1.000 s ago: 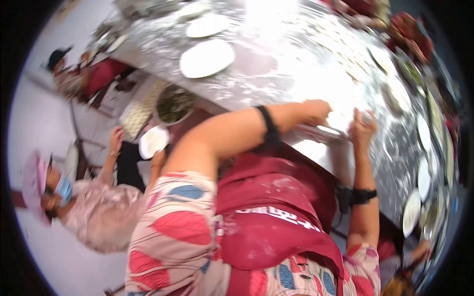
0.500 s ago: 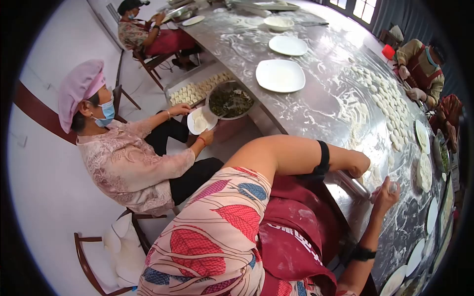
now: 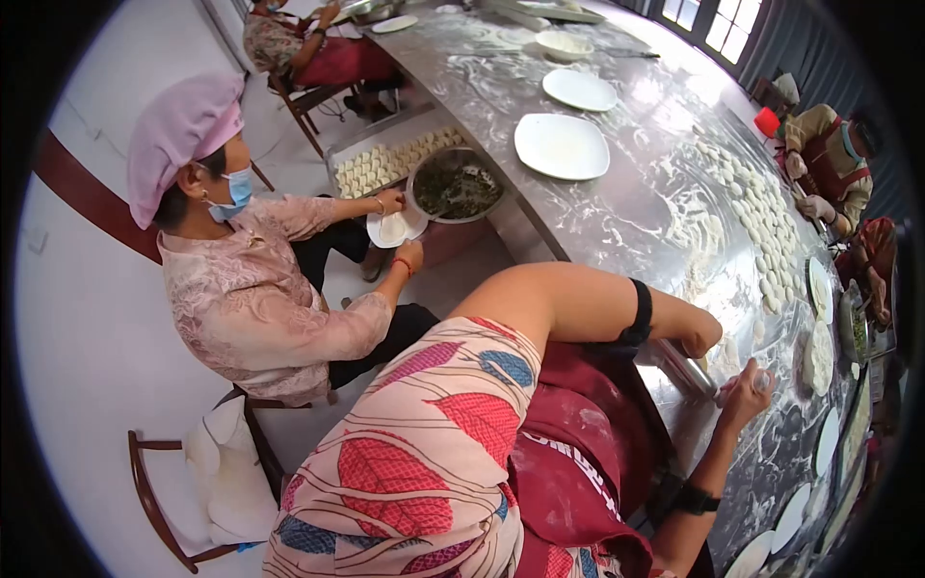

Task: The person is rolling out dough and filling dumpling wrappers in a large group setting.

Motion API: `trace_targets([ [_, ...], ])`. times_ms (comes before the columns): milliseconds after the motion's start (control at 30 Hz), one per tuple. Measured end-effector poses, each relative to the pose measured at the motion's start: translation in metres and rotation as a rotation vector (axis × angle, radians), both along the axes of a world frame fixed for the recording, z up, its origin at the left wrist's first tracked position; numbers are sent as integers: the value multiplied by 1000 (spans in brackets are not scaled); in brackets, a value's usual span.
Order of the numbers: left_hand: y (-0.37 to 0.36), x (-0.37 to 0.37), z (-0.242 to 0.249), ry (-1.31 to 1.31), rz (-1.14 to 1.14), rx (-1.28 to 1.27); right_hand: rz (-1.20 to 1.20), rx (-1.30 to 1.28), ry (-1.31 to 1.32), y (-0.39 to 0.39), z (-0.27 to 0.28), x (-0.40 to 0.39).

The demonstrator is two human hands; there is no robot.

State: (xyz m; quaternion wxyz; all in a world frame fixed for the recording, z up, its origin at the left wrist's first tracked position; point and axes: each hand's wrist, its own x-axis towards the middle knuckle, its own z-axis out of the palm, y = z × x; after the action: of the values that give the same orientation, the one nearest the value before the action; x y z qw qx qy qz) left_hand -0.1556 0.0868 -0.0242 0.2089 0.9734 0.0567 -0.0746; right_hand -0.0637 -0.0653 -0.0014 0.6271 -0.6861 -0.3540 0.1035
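At the table (image 3: 626,217), my right hand (image 3: 744,393) is curled round a rod (image 3: 763,380); my left hand's (image 3: 702,333) hidden grip I can't tell. Flour (image 3: 696,246) might make the rod slip.

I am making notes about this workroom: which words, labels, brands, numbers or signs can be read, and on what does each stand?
None can be read with certainty.
White lettering on the maroon apron nearest the camera: too folded and slanted to read.
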Motion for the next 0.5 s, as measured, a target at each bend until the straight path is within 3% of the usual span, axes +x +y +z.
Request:
trace_targets([
  [67,-6,-10,15,18,120,-56,-30,-26,-26,2,2,-1],
  [200,-6,0,-3,18,-24,-10,-61,-30,-47,-42,-2,-27],
  [300,-2,-11,-7,-22,12,-72,28,66,98,-67,-2,-53],
  [400,-4,-14,4,14,15,-105,-98,1,151,-31,12,-33],
  [500,-8,-8,10,33,123,-115,-33,40,57,2,3,-4],
])
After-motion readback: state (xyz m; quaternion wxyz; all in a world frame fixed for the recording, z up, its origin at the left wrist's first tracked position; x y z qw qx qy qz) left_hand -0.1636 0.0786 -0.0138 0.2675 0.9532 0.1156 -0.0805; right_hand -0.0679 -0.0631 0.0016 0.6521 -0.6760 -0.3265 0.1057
